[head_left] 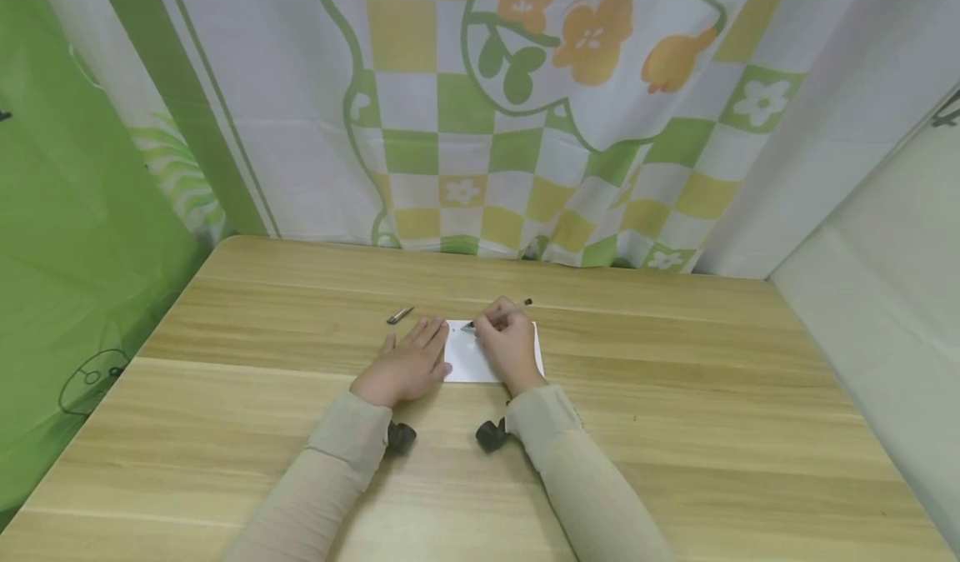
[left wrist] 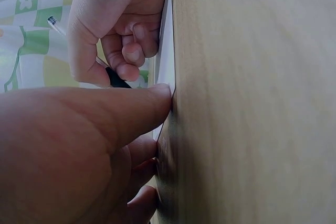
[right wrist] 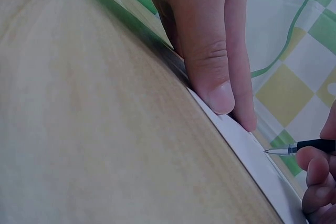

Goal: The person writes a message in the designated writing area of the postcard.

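Note:
A small white sheet of paper (head_left: 465, 363) lies on the wooden table. My left hand (head_left: 408, 364) rests at its left edge, with the thumb (right wrist: 220, 98) and a finger pressing on the paper in the right wrist view. Over the right part of the sheet, my right hand (head_left: 512, 347) pinches a gel pen (right wrist: 286, 150) with a dark grip and a clear tip. The pen's point meets the paper near its top left, beside a small dark mark (head_left: 453, 329). In the left wrist view, the right hand's other fingers (left wrist: 132, 52) are curled.
A small pen cap (head_left: 400, 316) lies on the table (head_left: 697, 395) beyond my left hand. Black wrist devices (head_left: 491, 435) sit under both cuffs. A patterned curtain (head_left: 465, 153) hangs along the table's far edge, and a green cloth (head_left: 82, 212) hangs on the left.

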A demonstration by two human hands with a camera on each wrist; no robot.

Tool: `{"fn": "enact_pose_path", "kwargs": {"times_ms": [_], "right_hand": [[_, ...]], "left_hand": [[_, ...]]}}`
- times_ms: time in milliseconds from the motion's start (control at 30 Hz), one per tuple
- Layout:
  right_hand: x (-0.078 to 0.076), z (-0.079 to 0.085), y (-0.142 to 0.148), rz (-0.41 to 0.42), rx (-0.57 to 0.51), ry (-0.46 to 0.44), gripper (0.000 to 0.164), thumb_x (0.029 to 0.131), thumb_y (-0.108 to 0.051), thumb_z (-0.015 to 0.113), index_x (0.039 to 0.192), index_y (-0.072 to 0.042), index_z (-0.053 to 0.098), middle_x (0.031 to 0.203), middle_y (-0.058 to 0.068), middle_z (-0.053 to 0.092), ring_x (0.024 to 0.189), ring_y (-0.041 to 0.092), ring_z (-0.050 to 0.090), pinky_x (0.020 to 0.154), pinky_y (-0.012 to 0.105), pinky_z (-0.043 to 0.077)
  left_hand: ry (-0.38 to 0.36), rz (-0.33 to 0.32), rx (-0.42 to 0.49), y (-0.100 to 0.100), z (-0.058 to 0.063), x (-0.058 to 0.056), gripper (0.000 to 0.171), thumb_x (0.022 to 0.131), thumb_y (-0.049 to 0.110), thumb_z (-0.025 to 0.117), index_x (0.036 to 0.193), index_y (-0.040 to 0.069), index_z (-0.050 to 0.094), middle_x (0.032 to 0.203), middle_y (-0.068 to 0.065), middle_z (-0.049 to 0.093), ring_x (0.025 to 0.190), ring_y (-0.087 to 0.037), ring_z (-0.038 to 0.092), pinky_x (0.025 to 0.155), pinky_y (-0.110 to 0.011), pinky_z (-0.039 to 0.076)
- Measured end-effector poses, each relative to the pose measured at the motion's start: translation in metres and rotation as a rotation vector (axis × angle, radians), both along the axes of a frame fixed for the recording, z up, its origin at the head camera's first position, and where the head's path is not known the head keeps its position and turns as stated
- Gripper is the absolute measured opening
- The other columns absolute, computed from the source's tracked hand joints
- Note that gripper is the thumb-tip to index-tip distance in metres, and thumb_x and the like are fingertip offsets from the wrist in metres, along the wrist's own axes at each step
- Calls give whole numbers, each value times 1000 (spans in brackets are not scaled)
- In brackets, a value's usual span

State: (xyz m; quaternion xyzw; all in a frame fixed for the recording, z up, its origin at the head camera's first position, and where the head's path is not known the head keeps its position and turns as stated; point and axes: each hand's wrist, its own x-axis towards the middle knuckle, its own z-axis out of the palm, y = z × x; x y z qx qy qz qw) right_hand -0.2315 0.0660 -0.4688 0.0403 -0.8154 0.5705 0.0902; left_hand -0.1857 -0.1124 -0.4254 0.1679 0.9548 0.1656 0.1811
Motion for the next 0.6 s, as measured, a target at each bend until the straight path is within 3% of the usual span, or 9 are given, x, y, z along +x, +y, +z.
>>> {"fn": "enact_pose_path", "kwargs": {"times_ms": [433, 600], "right_hand": [[-1, 1, 0, -17, -4, 0, 10, 85, -14, 63, 78, -8, 68, 79, 1, 66, 71, 17, 61, 61, 24, 48], [0, 1, 0, -12, -8, 0, 10, 85, -14, 62, 78, -8, 67, 80, 1, 66, 73, 18, 61, 65, 27, 49]], "left_hand": [[-23, 2, -5, 0, -4, -2, 69, 109, 36, 42, 163, 6, 12, 170, -10, 3, 156, -32, 1, 119, -67, 0], [-26, 3, -5, 0, -2, -1, 68, 109, 35, 43, 162, 5, 13, 170, -11, 4, 156, -32, 2, 119, -67, 1]]}}
